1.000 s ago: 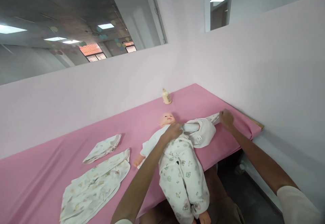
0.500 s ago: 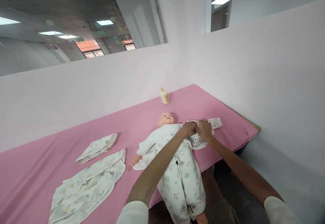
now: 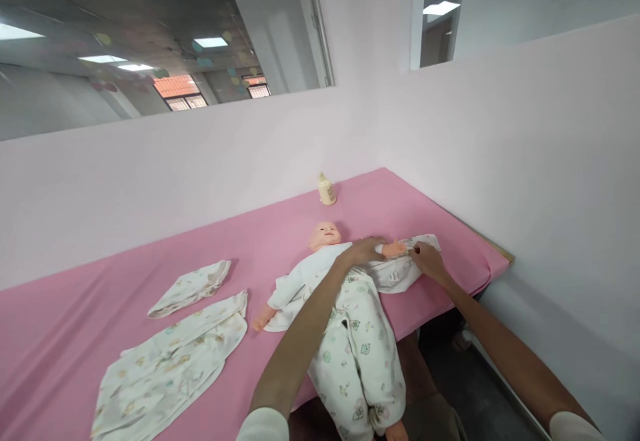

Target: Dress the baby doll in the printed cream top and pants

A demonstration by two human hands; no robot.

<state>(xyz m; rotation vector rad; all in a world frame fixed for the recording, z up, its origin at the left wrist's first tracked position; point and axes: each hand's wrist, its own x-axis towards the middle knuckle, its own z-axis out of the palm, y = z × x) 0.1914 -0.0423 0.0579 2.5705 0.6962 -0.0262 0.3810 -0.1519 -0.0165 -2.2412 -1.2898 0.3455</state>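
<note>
"Two hands above one doll (image 3: 357,334): where does it lie from your fingers?"

"On its back on the pink-covered table (image 3: 275,247), head pointing away, trousered legs reaching toward my lap. My left hand (image 3: 367,251) crosses its upper body, fingers curled around its outstretched arm, just short of the wrist."

"And the right?"

"My right hand (image 3: 429,259) meets it from the other side, fingers drawn narrow just beside the doll's hand (image 3: 395,249), above a white garment (image 3: 399,279). Whether they pinch cloth, I cannot tell."

"Elsewhere?"

"A bottle (image 3: 327,191) stands upright beyond the doll's head; a small printed cloth (image 3: 190,289) and a larger printed cloth (image 3: 170,369) lie to the left."
</note>
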